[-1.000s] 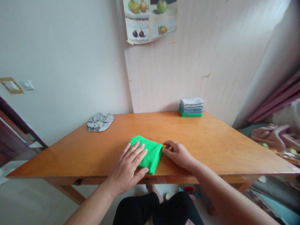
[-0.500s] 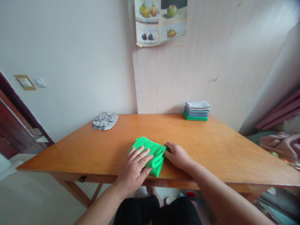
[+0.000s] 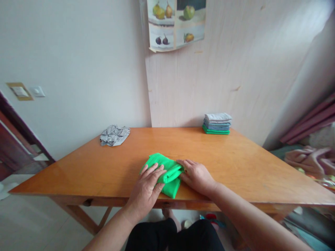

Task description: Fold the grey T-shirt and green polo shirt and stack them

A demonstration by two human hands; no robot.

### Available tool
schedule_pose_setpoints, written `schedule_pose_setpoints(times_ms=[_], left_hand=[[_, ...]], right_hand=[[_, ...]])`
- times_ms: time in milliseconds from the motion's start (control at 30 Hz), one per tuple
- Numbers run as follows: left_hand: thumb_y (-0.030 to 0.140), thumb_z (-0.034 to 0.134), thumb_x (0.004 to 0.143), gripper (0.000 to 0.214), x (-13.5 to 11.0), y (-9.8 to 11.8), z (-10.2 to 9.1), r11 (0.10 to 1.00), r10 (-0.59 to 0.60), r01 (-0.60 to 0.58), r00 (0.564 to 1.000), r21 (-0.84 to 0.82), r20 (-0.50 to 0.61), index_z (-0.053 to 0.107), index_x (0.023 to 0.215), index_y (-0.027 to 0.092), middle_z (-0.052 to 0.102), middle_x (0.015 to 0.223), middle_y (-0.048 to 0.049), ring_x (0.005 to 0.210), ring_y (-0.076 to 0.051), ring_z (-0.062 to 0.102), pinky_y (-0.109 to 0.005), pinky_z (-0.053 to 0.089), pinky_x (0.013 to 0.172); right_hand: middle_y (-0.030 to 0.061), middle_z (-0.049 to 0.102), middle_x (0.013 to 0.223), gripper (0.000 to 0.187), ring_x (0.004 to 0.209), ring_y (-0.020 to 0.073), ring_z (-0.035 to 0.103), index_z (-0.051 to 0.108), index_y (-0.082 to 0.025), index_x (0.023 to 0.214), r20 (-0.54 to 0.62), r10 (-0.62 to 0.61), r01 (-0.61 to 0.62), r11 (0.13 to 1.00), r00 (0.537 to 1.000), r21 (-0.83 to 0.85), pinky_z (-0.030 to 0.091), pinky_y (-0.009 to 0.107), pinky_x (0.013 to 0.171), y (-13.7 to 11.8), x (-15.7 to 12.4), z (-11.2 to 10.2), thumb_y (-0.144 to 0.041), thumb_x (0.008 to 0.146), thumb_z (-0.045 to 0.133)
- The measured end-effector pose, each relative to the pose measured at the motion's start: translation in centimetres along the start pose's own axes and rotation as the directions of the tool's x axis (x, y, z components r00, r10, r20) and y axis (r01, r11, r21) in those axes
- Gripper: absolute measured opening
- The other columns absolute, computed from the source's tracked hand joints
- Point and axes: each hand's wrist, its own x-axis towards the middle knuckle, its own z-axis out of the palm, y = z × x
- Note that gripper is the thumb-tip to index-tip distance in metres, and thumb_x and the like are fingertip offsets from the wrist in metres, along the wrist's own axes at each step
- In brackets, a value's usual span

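A bright green cloth [image 3: 160,161], partly folded, lies near the front edge of the wooden table. Across its left side rests my left hand [image 3: 148,183], fingers spread and stretched out, with the thumb by the near end of a raised fold. My right hand [image 3: 196,175] pinches the cloth's right edge, which is lifted and rolled over toward the left. A lower layer of the cloth sticks out below that fold toward me. Part of the right fingertips is hidden by the fabric.
On the table [image 3: 86,167], a stack of folded cloths [image 3: 217,123] in white, blue-grey and green stands at the back right. A crumpled striped cloth [image 3: 114,135] lies at the back left. The wall behind carries a fruit picture [image 3: 176,26]. Pinkish fabric [image 3: 310,158] is heaped beyond the right edge.
My right hand has shifted a little left, turning the cloth's right edge further over. My left hand stays on the cloth. The whole view has moved slightly.
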Motion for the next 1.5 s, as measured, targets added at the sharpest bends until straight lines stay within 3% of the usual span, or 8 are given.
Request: schedule_pose_setpoints(times_ms=[200,433,667,933,1033,1133,1333,1500], left_hand=[[0.034,0.053,0.097,0.043,0.0,0.3,-0.2,0.996,0.046,-0.049,0.998,0.069,0.045,0.049,0.139,0.028,0.053,0.147,-0.0053,0.142,-0.026,0.038,-0.055,0.026,0.119],[0.028,0.058,0.092,0.038,-0.3,0.9,-0.3,0.973,0.089,-0.111,0.99,0.204,0.113,0.061,0.13,0.031,0.047,0.151,-0.0038,0.144,-0.03,0.033,-0.059,0.023,0.119],[0.024,0.059,0.091,0.04,-0.4,1.0,-0.4,0.961,0.101,-0.134,0.984,0.241,0.144,0.061,0.131,0.03,0.044,0.154,-0.0054,0.146,-0.031,0.03,-0.061,0.023,0.118],[0.03,0.062,0.09,0.039,-0.3,1.2,-0.4,0.97,0.089,-0.113,0.989,0.215,0.115,0.063,0.129,0.032,0.049,0.15,-0.0059,0.143,-0.032,0.035,-0.061,0.024,0.118],[0.03,0.063,0.089,0.042,-0.2,1.3,-0.5,0.967,0.086,-0.116,0.987,0.228,0.139,0.061,0.131,0.032,0.047,0.151,-0.0061,0.144,-0.032,0.034,-0.062,0.023,0.118],[0.03,0.063,0.089,0.043,-0.3,1.4,-0.5,0.969,0.078,-0.109,0.986,0.22,0.147,0.06,0.132,0.033,0.046,0.152,-0.006,0.144,-0.033,0.033,-0.062,0.022,0.118],[0.032,0.06,0.092,0.045,-0.4,1.3,-0.6,0.981,0.07,-0.095,0.986,0.169,0.149,0.056,0.136,0.035,0.045,0.153,-0.0044,0.145,-0.031,0.032,-0.061,0.021,0.118],[0.035,0.06,0.091,0.044,-0.1,2.1,-0.8,0.992,0.052,-0.064,0.992,0.105,0.118,0.056,0.135,0.037,0.051,0.148,-0.002,0.144,-0.029,0.033,-0.059,0.018,0.12]], right_hand=[[0.0102,0.069,0.106,0.036,0.098,0.0227,0.064,0.056,-0.015,0.124,0.047,-0.111,0.116,0.986,0.993,-0.12,0.047,0.03,0.085,0.7,1.1,0.0,-0.023,0.089,0.055],[0.01,0.068,0.09,0.015,0.081,0.0204,0.063,0.057,-0.015,0.097,0.112,-0.059,0.083,0.97,0.992,-0.228,0.043,0.028,0.071,1.0,1.8,0.2,-0.015,0.085,0.047],[0.0051,0.067,0.089,0.02,0.079,0.0175,0.061,0.056,-0.018,0.104,0.108,-0.086,0.093,0.994,0.99,-0.057,0.04,0.025,0.07,2.0,1.7,-0.6,-0.022,0.084,0.053],[0.0012,0.065,0.076,0.004,0.067,0.0154,0.058,0.055,-0.021,0.085,0.081,0.201,-0.199,0.98,0.976,-0.031,0.034,0.025,0.06,1.5,1.5,0.2,-0.023,0.085,0.052],[0.0002,0.066,0.075,0.02,0.065,0.0155,0.059,0.059,-0.021,0.098,0.167,0.146,-0.165,0.98,0.975,0.108,0.038,0.024,0.06,2.7,1.5,-0.1,-0.017,0.08,0.053],[0.0028,0.069,0.082,0.026,0.074,0.0174,0.062,0.061,-0.02,0.096,0.06,0.138,-0.147,0.97,0.989,0.192,0.045,0.027,0.067,3.1,1.9,-1.2,-0.012,0.074,0.051],[0.007,0.072,0.098,0.025,0.091,0.0212,0.067,0.065,-0.02,0.104,-0.181,0.197,-0.139,0.947,0.964,0.29,0.052,0.033,0.08,-2.8,3.8,-2.2,-0.033,0.092,0.047],[0.012,0.059,0.138,0.039,0.134,0.0252,0.049,0.058,-0.019,0.131,-0.052,0.038,-0.023,0.965,0.998,0.261,0.038,0.043,0.112,-6.9,5.0,1.1,-0.033,0.097,0.043]])
